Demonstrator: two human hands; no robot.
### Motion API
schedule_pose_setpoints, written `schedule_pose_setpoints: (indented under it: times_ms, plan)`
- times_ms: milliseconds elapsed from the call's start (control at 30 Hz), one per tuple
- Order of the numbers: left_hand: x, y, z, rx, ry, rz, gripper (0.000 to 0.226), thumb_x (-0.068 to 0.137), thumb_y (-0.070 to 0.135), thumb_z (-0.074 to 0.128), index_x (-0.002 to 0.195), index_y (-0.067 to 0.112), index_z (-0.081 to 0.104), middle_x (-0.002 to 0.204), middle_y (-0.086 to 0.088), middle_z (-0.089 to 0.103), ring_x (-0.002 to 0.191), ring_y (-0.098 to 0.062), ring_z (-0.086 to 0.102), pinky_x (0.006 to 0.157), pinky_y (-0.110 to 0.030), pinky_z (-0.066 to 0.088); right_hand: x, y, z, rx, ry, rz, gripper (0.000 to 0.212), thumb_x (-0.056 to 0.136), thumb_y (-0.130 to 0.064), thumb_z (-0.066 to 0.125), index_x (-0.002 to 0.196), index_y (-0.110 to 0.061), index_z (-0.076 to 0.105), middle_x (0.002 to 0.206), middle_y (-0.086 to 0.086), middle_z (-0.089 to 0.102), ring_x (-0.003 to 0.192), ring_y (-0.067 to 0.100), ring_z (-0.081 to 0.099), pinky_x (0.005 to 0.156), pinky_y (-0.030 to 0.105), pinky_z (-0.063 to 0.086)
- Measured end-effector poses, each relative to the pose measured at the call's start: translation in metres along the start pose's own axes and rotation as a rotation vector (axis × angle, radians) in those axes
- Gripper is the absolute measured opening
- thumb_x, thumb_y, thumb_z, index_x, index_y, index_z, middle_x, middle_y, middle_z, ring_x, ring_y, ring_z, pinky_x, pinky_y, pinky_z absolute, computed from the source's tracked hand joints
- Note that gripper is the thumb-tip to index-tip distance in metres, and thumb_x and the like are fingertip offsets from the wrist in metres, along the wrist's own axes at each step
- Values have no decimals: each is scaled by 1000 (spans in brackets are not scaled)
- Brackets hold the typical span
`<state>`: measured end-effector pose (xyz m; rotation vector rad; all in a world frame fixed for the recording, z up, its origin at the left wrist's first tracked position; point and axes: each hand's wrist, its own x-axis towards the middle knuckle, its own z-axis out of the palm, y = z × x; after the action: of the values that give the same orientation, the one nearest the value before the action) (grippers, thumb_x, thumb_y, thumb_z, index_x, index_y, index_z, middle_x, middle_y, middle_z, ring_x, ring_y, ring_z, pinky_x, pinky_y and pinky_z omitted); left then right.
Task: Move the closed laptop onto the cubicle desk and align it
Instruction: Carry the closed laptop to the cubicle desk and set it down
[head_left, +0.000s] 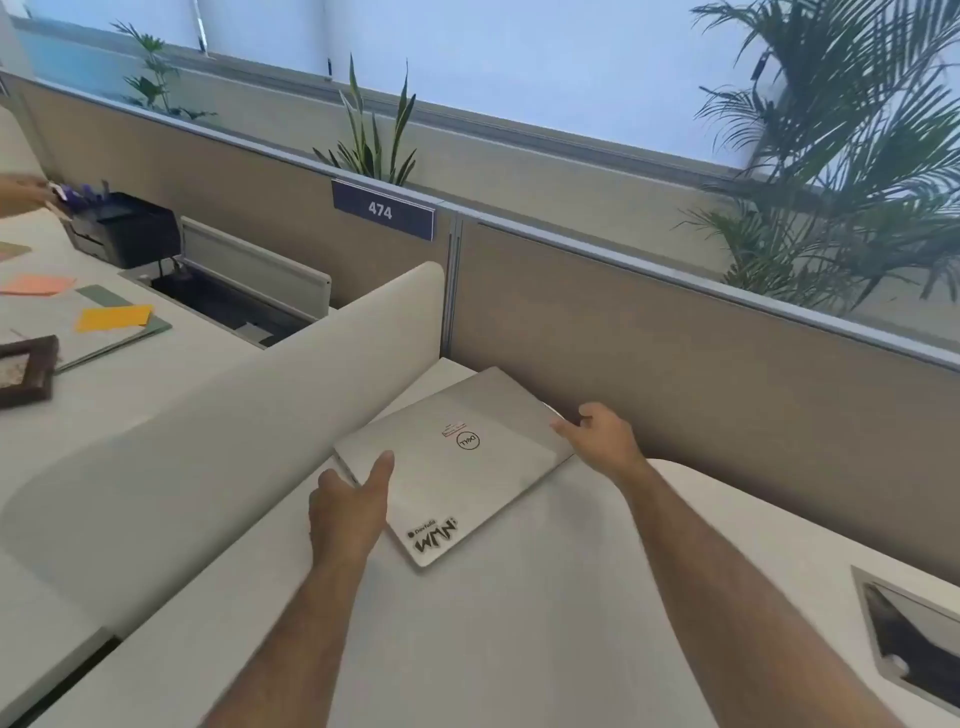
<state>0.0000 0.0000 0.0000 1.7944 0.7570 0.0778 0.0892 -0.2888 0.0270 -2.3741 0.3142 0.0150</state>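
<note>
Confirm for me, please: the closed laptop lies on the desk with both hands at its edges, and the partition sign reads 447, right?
Not quite. In the head view the sign reads 474, not 447. The rest holds: the closed laptop lies on the desk, with the left hand and right hand at its edges.

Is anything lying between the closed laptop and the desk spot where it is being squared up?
Nothing visible does. The laptop already lies on the white desk, skewed, with the left hand and right hand at its edges. The divider stands alongside.

Another person's hand (23, 193) cut off at left edge, desk cable hatch (914, 644) cropped at right, small laptop label (453, 429) unreadable
</note>
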Motion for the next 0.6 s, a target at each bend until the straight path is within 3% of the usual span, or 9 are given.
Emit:
schedule_pose_setpoints:
  times_ms: [100, 133, 167, 267, 333, 367, 433, 500, 600]
  plan:
    - [19, -3, 3, -62, 0, -71, 91, 79, 64, 67, 139, -1, 49, 134, -19, 60, 118, -38, 61, 103, -48, 50, 24, -4, 7, 0, -15, 19, 49, 88, -51, 67, 120, -15, 60, 112, 4, 61, 112, 26, 53, 89, 32, 43]
    - [23, -3, 3, -94, -26, -97, 88, 75, 65, 68, 133, 0, 54, 129, -18, 63, 113, -38, 64, 101, -49, 53, 29, -6, 8, -30, -21, 19, 36, 88, -50, 67, 105, -20, 60, 101, 1, 58, 104, 25, 52, 83, 31, 43]
    - [30, -5, 5, -119, -42, -104, 86, 70, 65, 69, 125, 0, 58, 123, -18, 66, 108, -38, 67, 98, -50, 55, 37, -6, 12, -42, -22, 7, 34, 89, -49, 66, 104, -20, 62, 98, 1, 59, 104, 26, 52, 81, 32, 43]
    - [39, -7, 9, -153, -47, -106, 74, 63, 61, 67, 106, 1, 65, 109, -17, 70, 100, -37, 70, 93, -52, 58, 54, -8, 22, -80, -5, 16, 58, 89, -47, 65, 125, -1, 60, 112, 11, 64, 120, 33, 57, 93, 37, 45]
    - [44, -11, 11, -133, -38, -85, 63, 64, 59, 65, 94, 3, 67, 100, -15, 73, 96, -37, 71, 91, -51, 59, 64, -7, 28, -115, 2, 14, 47, 88, -46, 65, 104, -3, 64, 99, 13, 65, 108, 35, 61, 88, 42, 48]
    - [47, -13, 13, -118, -27, -67, 58, 64, 58, 64, 87, 4, 68, 95, -14, 74, 94, -37, 72, 90, -51, 59, 68, -6, 31, -135, 2, 15, 38, 86, -47, 64, 85, -9, 61, 85, 10, 61, 96, 35, 61, 81, 42, 48]
    - [50, -14, 14, -66, -21, -43, 50, 66, 54, 61, 76, 6, 66, 87, -15, 74, 91, -37, 72, 89, -50, 60, 74, -4, 36, -167, -5, 22, 42, 82, -47, 63, 62, -17, 42, 66, 1, 47, 76, 31, 53, 68, 39, 42]
    - [55, -14, 14, -44, -22, -42, 46, 66, 51, 61, 76, 6, 68, 86, -15, 75, 90, -38, 73, 87, -50, 61, 79, -2, 42, -167, -15, 20, 50, 80, -47, 64, 54, -17, 35, 59, -1, 42, 70, 28, 47, 66, 37, 38]
    - [59, -15, 12, -70, -43, -60, 37, 63, 42, 66, 75, 8, 72, 81, -14, 77, 81, -35, 76, 83, -51, 62, 83, 0, 49, -146, -54, 61, 51, 77, -51, 68, 52, -18, 38, 65, -1, 44, 75, 27, 47, 71, 36, 37]
